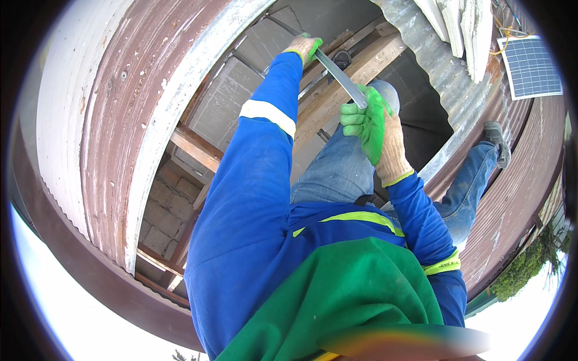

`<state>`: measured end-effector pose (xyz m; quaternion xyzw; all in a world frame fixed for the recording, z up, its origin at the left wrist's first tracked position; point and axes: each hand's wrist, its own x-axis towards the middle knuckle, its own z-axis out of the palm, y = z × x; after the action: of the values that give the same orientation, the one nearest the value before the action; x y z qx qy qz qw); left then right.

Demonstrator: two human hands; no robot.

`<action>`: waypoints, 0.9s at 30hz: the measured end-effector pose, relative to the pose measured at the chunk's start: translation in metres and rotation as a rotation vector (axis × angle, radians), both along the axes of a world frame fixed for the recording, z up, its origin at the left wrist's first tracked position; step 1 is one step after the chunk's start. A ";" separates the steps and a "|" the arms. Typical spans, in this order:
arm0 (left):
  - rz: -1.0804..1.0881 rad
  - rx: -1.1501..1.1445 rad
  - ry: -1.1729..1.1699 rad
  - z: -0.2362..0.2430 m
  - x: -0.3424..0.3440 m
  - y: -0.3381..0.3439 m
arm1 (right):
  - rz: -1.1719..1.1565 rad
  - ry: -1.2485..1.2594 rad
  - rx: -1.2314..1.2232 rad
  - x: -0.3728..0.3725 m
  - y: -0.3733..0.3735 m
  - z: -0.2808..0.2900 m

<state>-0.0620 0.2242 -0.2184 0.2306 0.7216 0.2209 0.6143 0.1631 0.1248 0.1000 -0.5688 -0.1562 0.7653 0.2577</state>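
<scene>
A long, grey metal strip [341,77], folded like a channel, runs slantwise between my two gloved hands above the roof opening. My left hand [304,48], arm stretched far forward, is closed around its farther part. Closer to me, my right hand [374,123] has its fingers curled at the strip's near end, by my raised knee. Both gloves are pale knit with green coating. Beyond the left hand a thin dark length continues, but I cannot tell whether it is the same strip. Below the strip lies a wooden beam [376,60].
Brown corrugated roofing [114,120] borders the opening at left; a jagged-edged grey sheet [433,66] borders it at right. White broken boards [475,36] and a solar panel [533,66] lie at far right. One shoe [497,144] rests on the roofing. Timber [195,147] crosses the opening.
</scene>
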 end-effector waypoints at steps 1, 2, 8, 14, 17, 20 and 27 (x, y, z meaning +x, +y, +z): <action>0.000 -0.014 -0.010 -0.001 0.000 0.001 | 0.018 -0.009 0.009 -0.001 0.002 0.000; -0.004 -0.024 0.006 0.000 -0.003 0.001 | 0.036 -0.019 0.018 -0.001 0.003 0.001; 0.299 -0.055 -0.127 0.023 -0.002 0.002 | 0.283 -0.226 0.141 0.000 0.025 0.004; 0.360 -0.046 -0.283 0.048 0.018 0.002 | -0.032 -0.173 0.153 0.035 0.017 0.049; 0.631 -0.041 -0.486 0.042 0.031 -0.012 | -0.261 -0.094 0.034 0.082 0.010 0.089; 0.632 -0.020 -0.409 0.034 0.050 -0.019 | -0.268 -0.046 0.078 0.117 -0.006 0.119; -0.644 0.366 0.535 0.069 0.074 -0.025 | -0.342 0.074 0.070 0.141 -0.021 0.133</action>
<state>0.0115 0.1997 -0.1491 0.5970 0.6954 0.0751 0.3930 0.3041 0.1041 0.2332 -0.5492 -0.0741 0.7250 0.4090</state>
